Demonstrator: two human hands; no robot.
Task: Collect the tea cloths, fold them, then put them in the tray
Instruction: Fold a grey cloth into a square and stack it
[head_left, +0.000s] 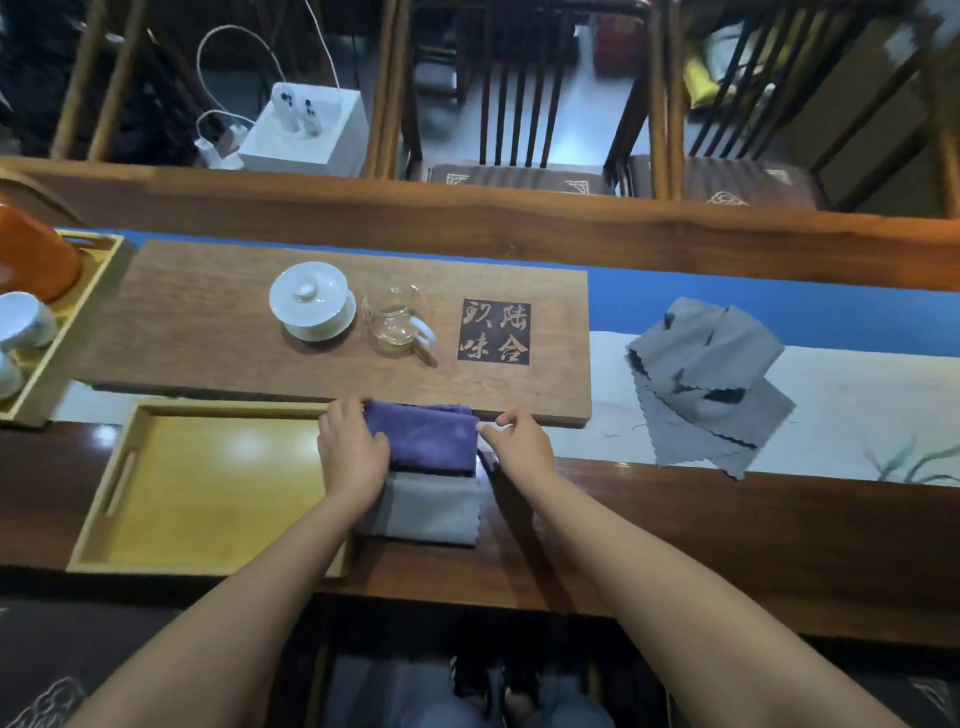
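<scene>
Purple cloth (423, 439) folded beside the tray (192, 566)

It is gripped at both ends by left hand (350, 449) and right hand (519, 441), atop a folded grey cloth (426, 512).

A purple cloth (423, 435) lies above a folded grey cloth (428, 512); two more grey cloths (706, 379) have zigzag edges; the tray (202, 483) is yellow, the runner (831, 312) blue and white, the gaiwan (311, 301) white

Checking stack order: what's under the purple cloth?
A folded grey cloth lies under the purple cloth, its near part showing. Its far part is covered. Both hands grip the purple cloth's ends.
</scene>
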